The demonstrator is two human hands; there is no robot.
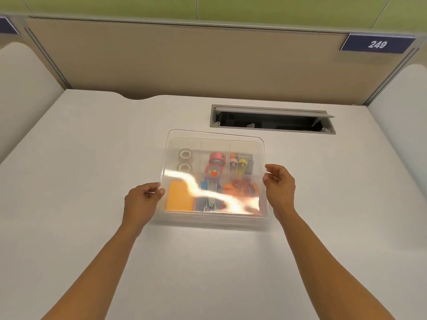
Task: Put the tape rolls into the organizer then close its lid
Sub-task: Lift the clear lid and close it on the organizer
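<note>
Two bare forearms reach in from the near edge over a smooth, matte, pale grey table [80,158]. The left hand [141,199] pinches the near-left corner of a clear plastic lid [215,139], thumb and fingers closed on its edge; the right hand [280,183] is closed the same way on the lid's right edge. The lid is a thin, glossy sheet with rounded corners, held flat over the organizer [208,221], and a bright wavy glare runs across it. The organizer is a clear, shallow, rectangular box with dividers, standing on the table between the hands. Through the lid show two white tape rolls [185,160] in the left compartment, one behind the other, a pink tape roll [217,158] in the middle, an orange pad [179,197] at the near left, and other small coloured items too blurred to name. Beyond the box, a rectangular metal cable slot [272,118] is cut into the table, its flap raised. Farther back stands a beige fabric partition [184,61] carrying a dark blue plate [376,44] marked 249, with a green wall [254,6] above.
</note>
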